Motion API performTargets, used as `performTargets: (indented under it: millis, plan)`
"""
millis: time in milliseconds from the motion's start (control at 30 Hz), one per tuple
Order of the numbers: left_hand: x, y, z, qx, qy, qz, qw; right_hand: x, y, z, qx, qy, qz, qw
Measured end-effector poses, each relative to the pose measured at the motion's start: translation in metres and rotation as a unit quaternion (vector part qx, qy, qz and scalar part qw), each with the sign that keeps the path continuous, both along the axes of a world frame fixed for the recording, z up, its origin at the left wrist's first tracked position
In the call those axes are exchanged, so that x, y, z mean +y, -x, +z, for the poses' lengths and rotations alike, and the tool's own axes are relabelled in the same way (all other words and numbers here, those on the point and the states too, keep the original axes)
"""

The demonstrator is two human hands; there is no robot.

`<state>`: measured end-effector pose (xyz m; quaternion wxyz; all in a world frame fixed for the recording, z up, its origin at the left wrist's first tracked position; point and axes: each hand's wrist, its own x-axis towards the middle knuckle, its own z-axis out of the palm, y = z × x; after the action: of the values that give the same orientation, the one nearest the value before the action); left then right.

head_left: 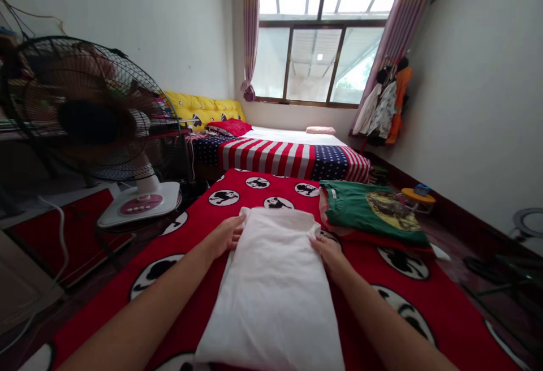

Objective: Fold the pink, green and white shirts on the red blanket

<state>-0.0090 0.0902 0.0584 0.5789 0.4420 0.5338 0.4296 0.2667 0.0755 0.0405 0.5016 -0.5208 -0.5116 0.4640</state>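
Note:
A white garment (278,292), folded into a long strip, lies on the red cover (190,232) with its narrow end away from me. My left hand (229,236) is closed on its far left edge, fingertips partly tucked under the cloth. At the far right corner, my right hand (330,253) pinches the fabric between thumb and fingers. What kind of garment it is cannot be made out. To the right of it lies a pile of folded shirts, with a green printed shirt (360,207) on top.
An electric fan (89,113) stands at the left on a white base (142,204). Beyond the red cover is a bed with a striped and starred spread (271,157). Clothes (384,105) hang on the right near the window. A small orange stool (418,195) stands by the right wall.

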Motion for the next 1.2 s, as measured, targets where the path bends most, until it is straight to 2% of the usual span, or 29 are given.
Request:
performTargets:
  millis: [100,167,233,300,400,567,700,767,867,933,1033,1133,1200]
  plan:
    - [0.005,-0.007,-0.032,0.022,-0.006,0.057,0.998,0.008,-0.002,-0.03,0.003,0.04,-0.048,0.998]
    - [0.003,-0.008,-0.043,0.037,-0.053,0.062,0.996,0.007,-0.004,-0.035,-0.001,0.041,-0.056,0.998]
    - [0.003,-0.01,-0.047,0.087,-0.114,0.057,0.988,0.007,-0.004,-0.032,-0.049,0.024,-0.052,0.997]
    - [0.007,-0.012,-0.047,0.157,-0.153,0.058,0.974,0.008,-0.003,-0.028,-0.163,-0.014,-0.043,0.986]
    - [0.014,-0.014,-0.045,0.227,-0.175,0.075,0.955,0.011,-0.001,-0.023,-0.314,-0.052,-0.033,0.947]
    - [0.02,-0.013,-0.04,0.284,-0.199,0.082,0.935,0.008,-0.003,-0.012,-0.396,-0.044,-0.008,0.917]
    - [0.035,-0.015,-0.036,0.289,-0.204,0.071,0.933,0.014,-0.002,0.004,-0.521,-0.015,-0.01,0.853]
    - [0.048,-0.018,-0.036,0.295,-0.206,0.07,0.93,0.023,0.0,0.009,-0.558,-0.006,-0.016,0.83]
    - [0.064,-0.021,-0.034,0.332,-0.214,0.074,0.916,0.033,0.003,0.011,-0.572,-0.005,-0.021,0.82]
    - [0.067,-0.023,-0.029,0.365,-0.229,0.066,0.9,0.032,0.007,0.012,-0.59,-0.012,-0.035,0.807]
    - [0.056,-0.029,-0.02,0.404,-0.269,0.061,0.872,0.014,0.023,0.016,-0.622,-0.104,-0.044,0.774]
    - [0.033,-0.038,-0.017,0.426,-0.331,-0.006,0.842,-0.016,0.045,0.017,-0.615,-0.221,0.053,0.755]
    - [0.016,-0.043,-0.024,0.44,-0.359,-0.082,0.819,-0.035,0.057,0.012,-0.592,-0.246,0.133,0.755]
